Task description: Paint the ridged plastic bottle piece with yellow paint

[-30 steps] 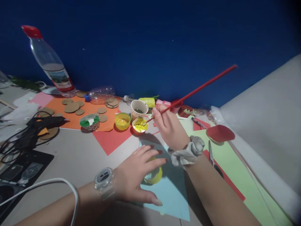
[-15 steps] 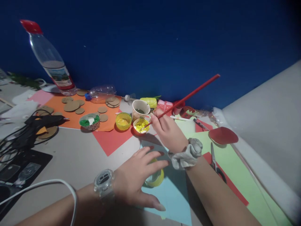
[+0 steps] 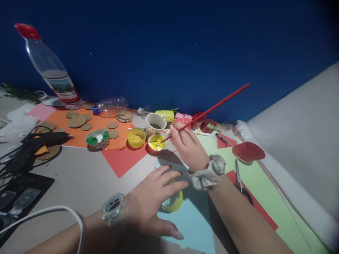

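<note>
My right hand [image 3: 189, 144] is closed around a long red paintbrush [image 3: 219, 103]. Its tip is down in a small cup of yellow paint [image 3: 156, 142]. My left hand [image 3: 156, 201] is spread with its fingers apart over a yellow-rimmed clear round piece [image 3: 177, 203], which sits on light blue paper [image 3: 197, 225]. The fingers partly hide that piece, and I cannot tell whether they touch it. Behind the paint stands a paper cup [image 3: 156, 123] of dark liquid. Left of it is a yellow bowl [image 3: 136, 138], and farther left a cup of green and white paint [image 3: 97, 139].
Cardboard discs [image 3: 76, 121] lie on orange paper [image 3: 106, 135] beside a clear bottle on its side [image 3: 111, 107]. A tall red-capped bottle [image 3: 57, 77] stands at back left, a black glue gun [image 3: 42, 140] at left. Scissors [image 3: 242, 185] and a red oval piece [image 3: 249, 151] lie at right.
The view has shifted slightly, so things on the table sit a little farther left. The brush tip stays in the yellow paint, and my left hand stays spread over the round piece.
</note>
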`<action>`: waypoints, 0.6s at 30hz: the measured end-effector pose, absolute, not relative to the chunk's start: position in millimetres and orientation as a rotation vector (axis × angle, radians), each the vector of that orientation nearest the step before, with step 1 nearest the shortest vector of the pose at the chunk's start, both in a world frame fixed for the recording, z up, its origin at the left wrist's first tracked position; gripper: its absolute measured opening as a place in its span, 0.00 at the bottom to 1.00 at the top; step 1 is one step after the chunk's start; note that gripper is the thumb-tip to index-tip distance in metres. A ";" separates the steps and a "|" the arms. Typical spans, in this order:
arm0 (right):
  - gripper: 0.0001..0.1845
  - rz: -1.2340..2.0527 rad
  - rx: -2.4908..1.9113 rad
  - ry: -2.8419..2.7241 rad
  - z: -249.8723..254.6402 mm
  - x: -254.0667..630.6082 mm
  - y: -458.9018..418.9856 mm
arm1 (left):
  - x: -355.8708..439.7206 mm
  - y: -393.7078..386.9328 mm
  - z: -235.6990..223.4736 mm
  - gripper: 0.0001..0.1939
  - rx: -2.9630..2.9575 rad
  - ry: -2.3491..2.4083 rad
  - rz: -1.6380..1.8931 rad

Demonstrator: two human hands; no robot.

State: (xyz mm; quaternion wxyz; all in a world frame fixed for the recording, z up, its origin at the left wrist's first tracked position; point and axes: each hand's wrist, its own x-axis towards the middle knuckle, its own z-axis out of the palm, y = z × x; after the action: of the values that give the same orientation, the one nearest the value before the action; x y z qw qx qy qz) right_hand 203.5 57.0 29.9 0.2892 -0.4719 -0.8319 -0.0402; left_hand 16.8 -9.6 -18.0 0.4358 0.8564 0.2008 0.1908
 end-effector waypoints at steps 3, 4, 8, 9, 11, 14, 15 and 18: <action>0.17 -0.179 -1.243 -2.266 23.5 210.1 57.3 | 16.9 -9.6 -18.0 0.53 2.106 0.505 0.474; 0.16 -0.204 -1.237 -2.280 22.6 211.3 56.7 | 16.9 -9.6 -18.1 0.53 2.098 0.514 0.471; 0.17 -0.276 -1.223 -2.319 24.0 210.8 53.4 | 17.2 -9.2 -20.1 0.54 2.106 0.514 0.440; 0.17 -0.280 -1.222 -2.328 25.2 209.7 52.9 | 17.5 -9.1 -20.9 0.54 2.117 0.512 0.438; 0.17 -0.276 -1.228 -2.342 27.7 207.2 52.6 | 18.2 -8.9 -22.6 0.55 2.143 0.511 0.448; 0.17 -0.265 -1.250 -2.339 31.1 204.1 52.6 | 18.9 -8.5 -24.1 0.55 2.174 0.505 0.484; 0.17 -0.265 -1.258 -2.335 31.9 203.1 52.5 | 19.0 -8.3 -24.3 0.54 2.179 0.501 0.487; 0.18 -0.247 -1.283 -2.326 33.0 199.5 53.2 | 18.7 -7.6 -24.6 0.53 2.191 0.494 0.472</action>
State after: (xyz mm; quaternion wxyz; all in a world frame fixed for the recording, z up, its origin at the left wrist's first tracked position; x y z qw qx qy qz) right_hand 199.5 53.2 33.0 0.2349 -0.4674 -0.8475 -0.0898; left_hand 18.7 -7.6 -24.6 0.4107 0.8704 0.1962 0.1877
